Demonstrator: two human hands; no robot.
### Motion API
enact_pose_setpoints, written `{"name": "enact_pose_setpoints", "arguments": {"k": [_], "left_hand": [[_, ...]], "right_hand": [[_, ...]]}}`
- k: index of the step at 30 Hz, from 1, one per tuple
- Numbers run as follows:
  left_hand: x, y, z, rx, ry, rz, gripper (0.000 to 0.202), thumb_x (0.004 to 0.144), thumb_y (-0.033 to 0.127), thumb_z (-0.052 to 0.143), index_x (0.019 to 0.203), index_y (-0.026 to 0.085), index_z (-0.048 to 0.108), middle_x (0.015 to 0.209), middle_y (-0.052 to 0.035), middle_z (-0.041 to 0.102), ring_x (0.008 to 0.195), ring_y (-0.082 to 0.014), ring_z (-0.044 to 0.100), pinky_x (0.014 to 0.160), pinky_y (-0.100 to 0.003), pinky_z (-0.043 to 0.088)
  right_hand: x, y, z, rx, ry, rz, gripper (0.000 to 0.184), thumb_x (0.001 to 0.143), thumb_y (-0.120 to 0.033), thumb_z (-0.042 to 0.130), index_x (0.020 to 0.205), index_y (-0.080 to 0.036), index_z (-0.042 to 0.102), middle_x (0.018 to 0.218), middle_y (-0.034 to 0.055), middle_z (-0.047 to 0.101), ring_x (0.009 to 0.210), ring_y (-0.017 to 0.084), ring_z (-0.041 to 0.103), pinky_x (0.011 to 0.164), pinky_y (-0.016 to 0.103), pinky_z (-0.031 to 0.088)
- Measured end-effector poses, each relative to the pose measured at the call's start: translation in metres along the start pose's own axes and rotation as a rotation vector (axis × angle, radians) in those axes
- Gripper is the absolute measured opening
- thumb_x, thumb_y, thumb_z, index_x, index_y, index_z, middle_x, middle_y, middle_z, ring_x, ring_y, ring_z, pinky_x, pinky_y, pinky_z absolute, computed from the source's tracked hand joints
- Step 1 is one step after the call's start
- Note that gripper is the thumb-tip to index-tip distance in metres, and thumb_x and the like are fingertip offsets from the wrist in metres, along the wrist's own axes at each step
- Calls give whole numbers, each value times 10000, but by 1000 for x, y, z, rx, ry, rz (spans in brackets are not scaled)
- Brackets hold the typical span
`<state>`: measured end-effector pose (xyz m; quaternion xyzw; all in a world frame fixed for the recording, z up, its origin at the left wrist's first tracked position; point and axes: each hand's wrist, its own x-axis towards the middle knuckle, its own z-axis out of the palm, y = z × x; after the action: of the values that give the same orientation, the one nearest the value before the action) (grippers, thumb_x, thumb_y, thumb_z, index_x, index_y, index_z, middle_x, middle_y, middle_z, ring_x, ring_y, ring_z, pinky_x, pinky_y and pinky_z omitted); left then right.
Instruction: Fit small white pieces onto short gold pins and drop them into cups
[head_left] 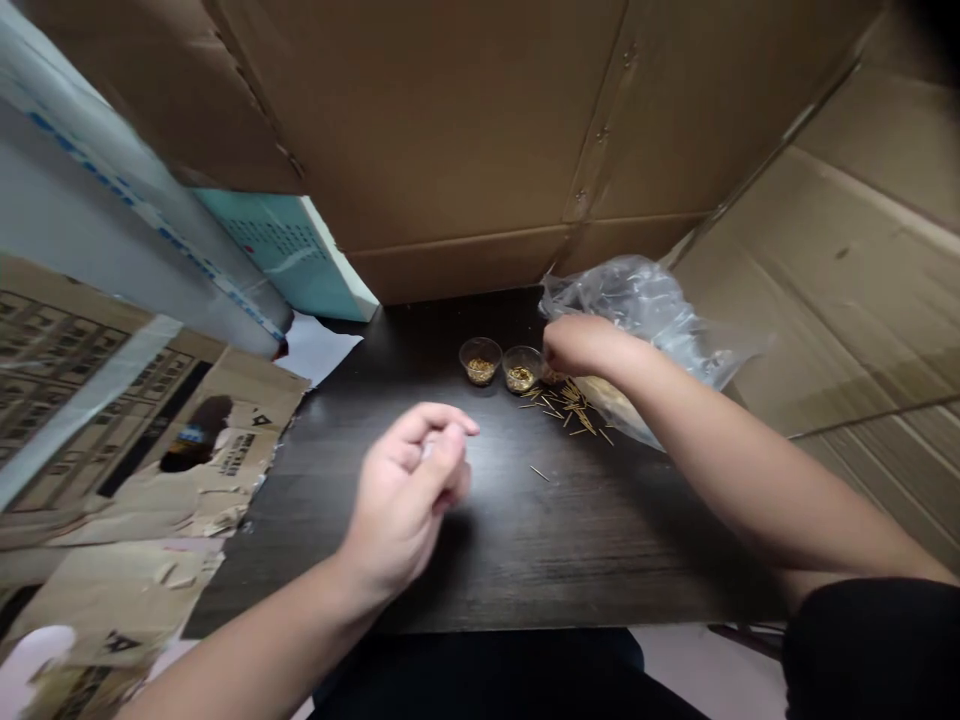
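My left hand (411,490) hovers over the middle of the dark wooden table (525,540), fingers curled in a pinch round a small pale thing I cannot make out. My right hand (581,345) reaches to the far side of the table, fingers bent down at a pile of thin gold pins (566,405); whether it holds one is hidden. Two small clear cups (481,360) (522,368) with gold bits in them stand just left of that hand. A single pin (540,473) lies apart, nearer me.
A crumpled clear plastic bag (645,310) lies behind my right arm. Brown cardboard walls (465,130) close in the back and right. Torn printed cardboard (150,470) and a teal box (289,250) sit at the left.
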<state>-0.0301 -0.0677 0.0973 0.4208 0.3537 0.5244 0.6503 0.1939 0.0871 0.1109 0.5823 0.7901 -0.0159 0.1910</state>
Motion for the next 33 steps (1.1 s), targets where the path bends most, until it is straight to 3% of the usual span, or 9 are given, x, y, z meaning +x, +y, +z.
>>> {"name": "enact_pose_setpoints", "arguments": {"k": [3,9,16,23,26,28,31,33], "left_hand": [[-1,-4,4,-212,-113,-149,190,961,365,604,927,178,613,544,90,236,473,-44,177,427,-140,220],[-6,-1,9,-445,-254,-278,260,981,408,530,941,171,631,574,67,273,494,-58,186,449,-165,218],[-11,0,5,-484,-320,-321,346,986,459,486,947,153,643,578,55,272,499,-69,191,462,-184,215],[-6,6,6,-517,-352,-393,458,1005,517,381,950,140,635,585,44,318,496,-75,181,462,-196,202],[-4,10,7,-511,-379,-425,524,1012,553,306,946,143,626,582,43,334,483,-76,179,453,-199,200],[0,7,6,-464,-388,-404,494,1003,555,342,943,152,620,584,49,334,481,-75,178,447,-199,204],[15,-7,2,-220,-333,-287,333,964,494,514,957,174,605,600,62,337,492,-73,200,443,-194,215],[30,-19,-1,75,-232,-177,271,942,453,595,961,183,595,615,69,358,505,-68,258,473,-194,242]], "right_hand": [[10,-1,8,0,-39,18,275,771,-149,698,1028,-109,789,1035,200,764,915,299,731,724,336,536],[18,-2,14,-6,-78,45,276,798,-141,669,1047,-112,785,1072,202,755,927,300,726,729,337,528],[18,1,14,-9,-81,21,255,822,-136,631,1019,-125,791,1037,189,758,887,285,717,709,341,508],[-4,0,-5,-29,24,46,182,843,-136,597,855,-117,778,894,170,752,711,250,690,598,324,449],[-31,-7,-13,-49,202,54,220,914,-183,543,889,-128,756,873,167,740,734,269,687,597,340,433],[-53,-15,-9,-1,532,-33,231,958,-232,526,889,-149,732,809,119,727,693,238,676,587,325,431],[-79,-31,16,244,975,-266,154,974,-233,569,964,-161,705,802,56,720,686,164,658,627,281,467],[-87,-39,43,353,1152,-354,101,935,-180,644,1022,-153,689,775,36,716,637,130,625,623,255,472]]}}
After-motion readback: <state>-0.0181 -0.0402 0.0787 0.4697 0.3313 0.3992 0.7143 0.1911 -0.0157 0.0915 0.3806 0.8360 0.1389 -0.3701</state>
